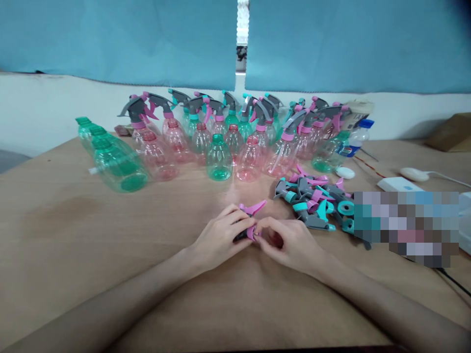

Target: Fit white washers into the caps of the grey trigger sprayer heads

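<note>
My left hand [221,233] is closed around a trigger spray head [250,230] with a dark grey body, a pink trigger and a pink collar. The collar faces right, toward my right hand [290,240]. Thumb and forefinger of that hand are pinched together at the collar's opening; whatever small thing may be between them is too hidden to name. Both hands are just above the wooden table, with the spray head between them. Close by on the right lies a pile of loose spray heads [309,201] in grey, pink and turquoise.
Behind my hands stand several clear pink and green bottles, some uncapped like this green bottle [220,159], others fitted with spray heads. A drink bottle [358,139], a white power strip [399,185] and cables are on the right, beside a blurred-out patch.
</note>
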Tool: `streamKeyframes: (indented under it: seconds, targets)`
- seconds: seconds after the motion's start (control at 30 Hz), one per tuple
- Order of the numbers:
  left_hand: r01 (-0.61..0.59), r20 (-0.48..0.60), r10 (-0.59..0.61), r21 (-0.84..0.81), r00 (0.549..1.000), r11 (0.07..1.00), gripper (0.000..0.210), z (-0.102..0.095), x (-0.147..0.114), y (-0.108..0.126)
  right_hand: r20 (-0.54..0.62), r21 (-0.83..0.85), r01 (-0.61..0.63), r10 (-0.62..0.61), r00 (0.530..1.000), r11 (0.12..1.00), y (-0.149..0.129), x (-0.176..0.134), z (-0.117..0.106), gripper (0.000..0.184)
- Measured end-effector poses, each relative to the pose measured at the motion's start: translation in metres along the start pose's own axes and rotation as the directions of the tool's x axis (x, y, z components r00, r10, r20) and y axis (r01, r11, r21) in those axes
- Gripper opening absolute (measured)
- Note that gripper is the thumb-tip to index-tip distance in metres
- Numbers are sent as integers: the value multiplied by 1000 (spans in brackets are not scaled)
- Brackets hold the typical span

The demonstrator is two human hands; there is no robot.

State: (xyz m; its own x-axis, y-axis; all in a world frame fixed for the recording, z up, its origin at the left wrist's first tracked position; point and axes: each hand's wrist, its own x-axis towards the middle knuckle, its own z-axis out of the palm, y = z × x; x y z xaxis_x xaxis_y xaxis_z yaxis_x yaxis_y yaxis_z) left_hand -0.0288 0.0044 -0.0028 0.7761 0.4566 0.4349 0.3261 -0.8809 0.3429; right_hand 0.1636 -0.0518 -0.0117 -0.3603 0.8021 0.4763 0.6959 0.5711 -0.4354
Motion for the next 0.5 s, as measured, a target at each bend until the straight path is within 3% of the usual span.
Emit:
streamKeyframes:
  seconds: [0.27,0.37,0.5]
  targets:
    - [-13,-26,14,9,1000,1000,21,1,-1,0,-35,-1,-115,115,993,993,-3,-2,5,9]
    - [-10,-17,10,8,1000,1000,18,1,-1,0,-33,-33,-62,61,998,998,-3,-3,6,8]
    - [-4,-20,4,11,1000,1000,20,0,0,0,-123,-76,34,-43,992,997,-3,-3,4,9]
